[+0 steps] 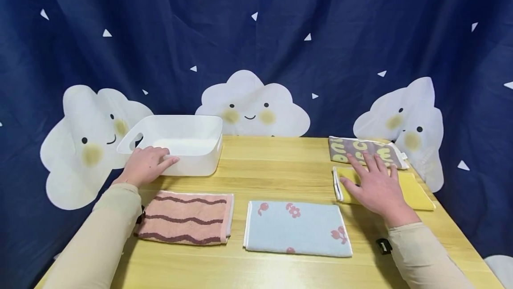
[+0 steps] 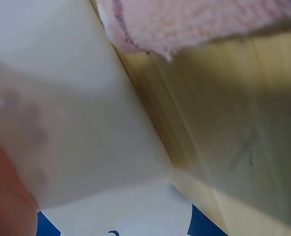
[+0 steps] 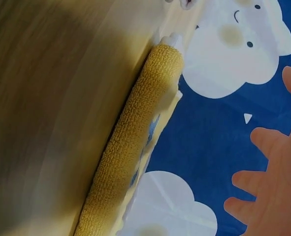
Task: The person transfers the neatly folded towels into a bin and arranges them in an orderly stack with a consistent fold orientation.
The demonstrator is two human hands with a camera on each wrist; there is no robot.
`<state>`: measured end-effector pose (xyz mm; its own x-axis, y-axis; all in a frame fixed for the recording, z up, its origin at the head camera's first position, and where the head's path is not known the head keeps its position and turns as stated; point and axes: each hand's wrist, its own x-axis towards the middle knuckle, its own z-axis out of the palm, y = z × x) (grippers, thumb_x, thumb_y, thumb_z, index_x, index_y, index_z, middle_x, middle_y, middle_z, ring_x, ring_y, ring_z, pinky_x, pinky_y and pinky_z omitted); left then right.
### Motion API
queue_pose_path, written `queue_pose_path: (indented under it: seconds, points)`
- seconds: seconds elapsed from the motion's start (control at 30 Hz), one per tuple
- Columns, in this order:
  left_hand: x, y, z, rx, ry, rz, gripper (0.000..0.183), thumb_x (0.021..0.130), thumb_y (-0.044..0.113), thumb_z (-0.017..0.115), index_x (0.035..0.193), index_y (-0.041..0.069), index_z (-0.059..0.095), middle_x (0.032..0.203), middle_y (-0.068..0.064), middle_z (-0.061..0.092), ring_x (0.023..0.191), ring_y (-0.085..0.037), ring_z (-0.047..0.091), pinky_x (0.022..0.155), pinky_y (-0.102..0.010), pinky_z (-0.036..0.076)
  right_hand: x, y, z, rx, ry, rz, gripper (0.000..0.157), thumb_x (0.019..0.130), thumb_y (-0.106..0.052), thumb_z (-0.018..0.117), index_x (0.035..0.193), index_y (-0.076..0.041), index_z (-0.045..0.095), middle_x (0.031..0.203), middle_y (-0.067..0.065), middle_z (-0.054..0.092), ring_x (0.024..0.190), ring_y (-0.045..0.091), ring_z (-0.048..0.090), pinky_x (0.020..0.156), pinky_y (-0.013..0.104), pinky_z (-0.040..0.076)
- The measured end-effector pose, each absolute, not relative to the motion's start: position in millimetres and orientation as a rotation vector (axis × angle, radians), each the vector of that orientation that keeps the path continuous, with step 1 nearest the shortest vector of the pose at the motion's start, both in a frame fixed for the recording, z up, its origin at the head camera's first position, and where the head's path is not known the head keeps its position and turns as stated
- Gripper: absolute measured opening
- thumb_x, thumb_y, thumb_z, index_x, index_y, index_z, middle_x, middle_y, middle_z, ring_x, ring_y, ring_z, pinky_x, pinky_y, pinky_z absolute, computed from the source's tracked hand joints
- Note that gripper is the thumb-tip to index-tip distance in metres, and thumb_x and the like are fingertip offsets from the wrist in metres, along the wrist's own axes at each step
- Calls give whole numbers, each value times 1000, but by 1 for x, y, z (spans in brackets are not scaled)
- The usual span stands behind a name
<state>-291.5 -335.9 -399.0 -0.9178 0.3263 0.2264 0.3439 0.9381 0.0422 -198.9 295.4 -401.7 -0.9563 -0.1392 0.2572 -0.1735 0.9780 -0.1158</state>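
Note:
My left hand [image 1: 147, 164] grips the near rim of a white plastic storage bin [image 1: 196, 164] at the back left. Blurred finger shadows show through the translucent bin wall [image 2: 96, 128] in the left wrist view. Fingers spread, my right hand [image 1: 376, 186] hovers over a folded yellow towel [image 1: 414, 191] at the right. In the right wrist view, a gap shows between that hand [image 3: 278, 182] and the yellow towel's rolled edge [image 3: 135, 123]. Behind the yellow one lies a folded grey towel with yellow-green lettering [image 1: 348, 151], partly covered by my fingertips.
A folded pink towel with brown wavy stripes [image 1: 184, 229] lies in front of the bin. Right of it is a folded light blue towel with pink flowers [image 1: 294, 233]. A navy curtain with smiling clouds [image 1: 256, 48] hangs behind the wooden table [image 1: 276, 177].

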Motion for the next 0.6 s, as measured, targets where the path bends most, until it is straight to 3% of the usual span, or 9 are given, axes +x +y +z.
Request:
queue_pose_path:
  seconds: [0.3,0.6]
  points:
    - [-291,-331,-398,-528,-2895,-130,47,102,56,49,96,12,66,90,-6,69,92,-34,64,82,-60,41,-200,294,-402,241,-2866,198,78,98,-66,47,158,-19,33,158,29,25,143,55,17,102,81,7]
    - [-290,-309,-397,-540,-2904,-116,45,104,54,47,93,13,62,81,-1,63,84,-29,62,72,-52,41,-201,292,-400,250,-2871,198,78,98,-66,46,158,-18,33,158,29,25,144,55,16,102,81,6]
